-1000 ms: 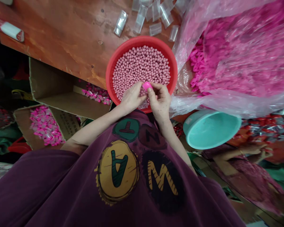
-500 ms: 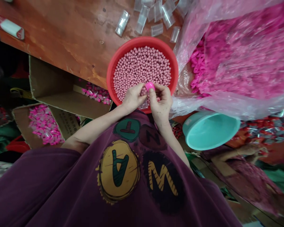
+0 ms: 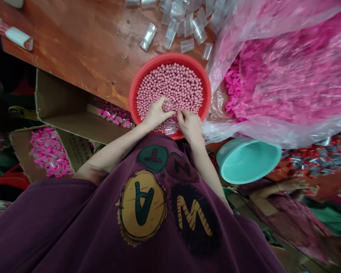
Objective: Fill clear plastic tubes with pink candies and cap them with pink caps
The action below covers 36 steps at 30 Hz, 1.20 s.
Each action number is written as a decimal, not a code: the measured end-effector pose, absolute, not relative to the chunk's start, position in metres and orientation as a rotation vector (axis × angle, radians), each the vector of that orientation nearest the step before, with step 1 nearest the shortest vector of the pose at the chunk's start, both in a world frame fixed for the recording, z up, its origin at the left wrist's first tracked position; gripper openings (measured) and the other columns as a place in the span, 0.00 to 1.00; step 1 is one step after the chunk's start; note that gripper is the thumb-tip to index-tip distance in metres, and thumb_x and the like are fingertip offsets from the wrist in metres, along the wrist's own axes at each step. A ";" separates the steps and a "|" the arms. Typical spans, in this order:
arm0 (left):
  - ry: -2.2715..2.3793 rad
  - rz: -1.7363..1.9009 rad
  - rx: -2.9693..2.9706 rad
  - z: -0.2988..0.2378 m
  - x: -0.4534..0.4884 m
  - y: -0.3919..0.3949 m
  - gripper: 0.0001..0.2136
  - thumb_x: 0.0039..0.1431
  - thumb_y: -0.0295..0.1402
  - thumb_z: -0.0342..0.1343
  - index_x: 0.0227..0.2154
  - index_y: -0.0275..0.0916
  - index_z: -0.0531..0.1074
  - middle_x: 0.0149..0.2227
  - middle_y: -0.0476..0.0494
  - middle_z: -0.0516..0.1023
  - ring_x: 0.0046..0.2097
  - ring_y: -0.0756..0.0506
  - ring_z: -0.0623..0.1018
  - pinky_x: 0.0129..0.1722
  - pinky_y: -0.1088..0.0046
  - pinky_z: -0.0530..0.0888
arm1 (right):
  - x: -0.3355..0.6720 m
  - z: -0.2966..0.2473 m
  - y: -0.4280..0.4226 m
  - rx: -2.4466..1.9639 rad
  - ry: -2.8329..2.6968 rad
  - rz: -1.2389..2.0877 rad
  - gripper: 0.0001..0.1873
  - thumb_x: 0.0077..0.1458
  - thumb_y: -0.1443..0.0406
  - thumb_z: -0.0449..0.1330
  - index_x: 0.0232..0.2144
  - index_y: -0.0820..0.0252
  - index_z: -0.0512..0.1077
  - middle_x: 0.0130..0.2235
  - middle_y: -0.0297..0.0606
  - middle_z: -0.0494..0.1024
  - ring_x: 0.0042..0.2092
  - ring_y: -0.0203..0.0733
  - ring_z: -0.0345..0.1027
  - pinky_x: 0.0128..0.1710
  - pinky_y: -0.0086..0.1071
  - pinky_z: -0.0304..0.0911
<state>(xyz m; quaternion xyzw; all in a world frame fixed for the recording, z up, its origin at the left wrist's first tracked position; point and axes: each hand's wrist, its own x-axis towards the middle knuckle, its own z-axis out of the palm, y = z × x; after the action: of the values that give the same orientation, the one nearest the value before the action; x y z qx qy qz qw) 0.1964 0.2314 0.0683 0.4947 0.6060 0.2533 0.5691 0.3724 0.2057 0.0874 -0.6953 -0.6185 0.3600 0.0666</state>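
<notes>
A red bowl (image 3: pixel 136 81) full of small pink balls (image 3: pixel 173 85) sits at the near edge of the wooden table (image 3: pixel 82 45). Both my hands meet over the bowl's near rim. My left hand (image 3: pixel 155 114) is closed, its fingertips pinched toward the right hand, and a small clear plastic tube (image 3: pixel 169 128) shows just under it. My right hand (image 3: pixel 190 125) is closed too, fingertips touching the left hand's. What the right hand pinches is hidden.
Several empty clear tubes (image 3: pixel 184 22) lie behind the bowl. A big plastic bag of pink parts (image 3: pixel 287 68) fills the right. A teal basin (image 3: pixel 248 159) sits lower right. Cardboard boxes (image 3: pixel 49 151) at left hold filled pink tubes. Another person's arm (image 3: pixel 281 187) shows at right.
The bright pink cap held up between my thumbs is no longer visible. Both hands have dipped lower over the balls, fingertips pressed together.
</notes>
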 end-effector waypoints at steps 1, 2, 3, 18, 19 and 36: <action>1.389 0.584 1.137 0.066 0.193 0.232 0.14 0.55 0.27 0.68 0.42 0.40 0.71 0.39 0.47 0.81 0.42 0.46 0.80 0.49 0.64 0.80 | 0.368 0.088 0.208 -2.161 -1.955 1.051 0.18 0.75 0.55 0.55 0.46 0.59 0.81 0.45 0.50 0.86 0.47 0.54 0.77 0.53 0.47 0.68; 1.355 0.578 1.114 0.064 0.190 0.232 0.14 0.56 0.27 0.67 0.44 0.40 0.71 0.40 0.46 0.81 0.42 0.46 0.81 0.49 0.64 0.81 | 0.363 0.088 0.210 -2.217 -2.016 1.001 0.19 0.76 0.55 0.55 0.46 0.61 0.81 0.46 0.53 0.85 0.49 0.56 0.77 0.55 0.49 0.66; 1.322 0.573 1.085 0.062 0.187 0.233 0.13 0.59 0.28 0.64 0.46 0.40 0.72 0.40 0.45 0.81 0.41 0.46 0.81 0.47 0.63 0.81 | 0.359 0.087 0.212 -2.256 -2.055 0.950 0.19 0.75 0.55 0.55 0.46 0.62 0.81 0.47 0.55 0.85 0.50 0.58 0.76 0.56 0.51 0.64; 1.179 0.545 0.901 0.052 0.173 0.231 0.46 0.63 0.78 0.31 0.47 0.44 0.80 0.35 0.41 0.77 0.35 0.44 0.80 0.35 0.63 0.78 | 0.354 0.102 0.221 -1.727 -1.840 0.956 0.18 0.76 0.48 0.59 0.52 0.48 0.83 0.43 0.38 0.76 0.48 0.48 0.71 0.55 0.46 0.69; 1.185 0.553 0.935 0.052 0.175 0.230 0.46 0.63 0.78 0.31 0.46 0.44 0.80 0.34 0.41 0.77 0.35 0.43 0.80 0.37 0.62 0.79 | 0.353 0.104 0.221 -1.734 -1.882 0.963 0.19 0.76 0.48 0.59 0.53 0.48 0.83 0.43 0.39 0.76 0.48 0.48 0.72 0.56 0.47 0.69; 0.993 0.705 1.107 0.078 0.194 0.239 0.24 0.66 0.54 0.65 0.53 0.40 0.74 0.53 0.37 0.83 0.56 0.40 0.82 0.60 0.59 0.78 | 0.363 0.130 0.227 -1.523 -1.317 1.099 0.24 0.72 0.43 0.61 0.60 0.45 0.78 0.62 0.38 0.81 0.63 0.50 0.76 0.68 0.57 0.73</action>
<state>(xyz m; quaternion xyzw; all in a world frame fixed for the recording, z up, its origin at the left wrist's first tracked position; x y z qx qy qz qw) 0.1937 0.2389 0.0779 0.4930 0.4422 0.3142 0.6801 0.3633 0.2274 0.1297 -0.6051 -0.5233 0.4367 0.4114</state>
